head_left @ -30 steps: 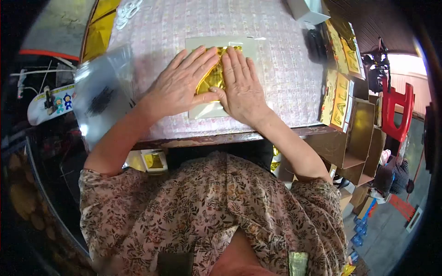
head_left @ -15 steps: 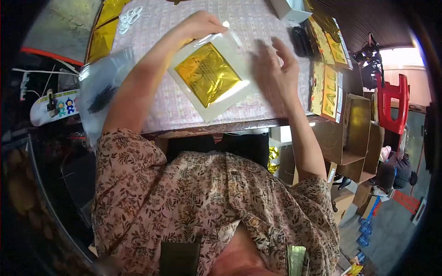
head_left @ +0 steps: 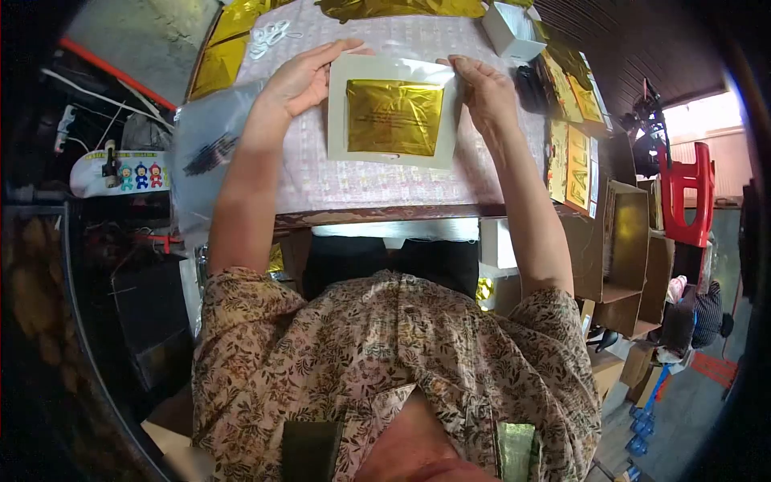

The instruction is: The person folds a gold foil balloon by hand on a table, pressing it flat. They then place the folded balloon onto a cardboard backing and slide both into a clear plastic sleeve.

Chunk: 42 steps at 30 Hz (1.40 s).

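Observation:
A gold foil packet (head_left: 393,116) with printing on it lies flat over a pale square backing (head_left: 337,143), seemingly inside a clear plastic sleeve. My left hand (head_left: 309,79) holds the upper left corner, with its fingers reaching along the top edge. At the upper right corner, my right hand (head_left: 486,90) pinches the sleeve between thumb and fingers. The packet faces up between both hands, over the pink-and-white patterned tabletop (head_left: 377,189). Some fingertips are hidden behind the backing.
Clear plastic sleeves (head_left: 210,132) hang over the table's left edge. White cord (head_left: 269,36) and gold sheets (head_left: 401,8) lie farther back. A white box (head_left: 514,36), a black object (head_left: 530,83) and cards marked "FALL" (head_left: 572,165) sit right. Cardboard boxes (head_left: 626,241) stand beside the table.
My right hand has come in from the right and taken hold of the sleeve's upper right corner. My left hand has moved left, and the package has turned from tilted to nearly square.

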Tool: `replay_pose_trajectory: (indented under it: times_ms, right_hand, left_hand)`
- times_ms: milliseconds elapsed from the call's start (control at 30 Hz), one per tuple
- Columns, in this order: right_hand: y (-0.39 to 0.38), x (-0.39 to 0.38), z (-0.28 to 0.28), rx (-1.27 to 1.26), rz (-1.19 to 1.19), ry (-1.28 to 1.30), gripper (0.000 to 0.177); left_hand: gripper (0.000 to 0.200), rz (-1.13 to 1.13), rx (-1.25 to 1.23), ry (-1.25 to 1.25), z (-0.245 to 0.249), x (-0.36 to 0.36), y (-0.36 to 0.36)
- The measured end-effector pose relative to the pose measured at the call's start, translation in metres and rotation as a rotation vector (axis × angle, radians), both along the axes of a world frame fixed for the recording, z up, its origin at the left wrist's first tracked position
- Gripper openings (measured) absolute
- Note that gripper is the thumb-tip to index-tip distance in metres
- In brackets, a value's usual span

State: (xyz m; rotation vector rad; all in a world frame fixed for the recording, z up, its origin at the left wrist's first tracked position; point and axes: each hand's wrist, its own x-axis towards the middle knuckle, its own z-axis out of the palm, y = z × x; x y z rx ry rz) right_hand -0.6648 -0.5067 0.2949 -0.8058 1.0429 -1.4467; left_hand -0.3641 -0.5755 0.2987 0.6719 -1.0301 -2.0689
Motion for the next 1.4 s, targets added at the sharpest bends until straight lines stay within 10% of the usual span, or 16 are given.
replay_pose_trajectory:
  times_ms: [400, 600, 667, 900, 1000, 1033, 1200, 1400]
  right_hand:
    - [-0.001, 0.010, -0.003, -0.130, -0.242, 0.359, 0.015]
    - [-0.010, 0.016, 0.011, -0.353, -0.386, 1.134, 0.026]
    - [-0.014, 0.038, 0.040, -1.007, -0.384, 1.639, 0.035]
    - [-0.031, 0.089, 0.067, -1.064, 0.063, 1.927, 0.024]
    - [-0.037, 0.099, 0.082, -0.954, 0.279, 1.974, 0.024]
    - [-0.050, 0.102, 0.074, -1.570, -0.132, 1.775, 0.023]
    - [-0.055, 0.097, 0.071, -1.398, 0.105, 1.730, 0.020]
    - [-0.084, 0.080, 0.046, -1.122, -0.256, 1.626, 0.015]
  left_hand:
    - [0.045, 0.130, -0.006, 0.173, -0.027, -0.014, 0.019]
    - [0.038, 0.129, -0.200, 0.131, -0.019, -0.018, 0.028]
    - [0.040, 0.128, -0.202, 0.132, -0.017, -0.017, 0.030]
    - [0.035, 0.144, -0.204, 0.119, -0.028, -0.012, 0.024]
    - [0.031, 0.054, -0.226, 0.194, -0.032, -0.007, 0.020]
    - [0.031, 0.078, -0.240, 0.165, -0.031, -0.008, 0.021]
    - [0.031, 0.124, -0.224, 0.070, -0.025, -0.013, 0.028]
    - [0.039, 0.172, -0.196, 0.036, -0.023, -0.018, 0.031]
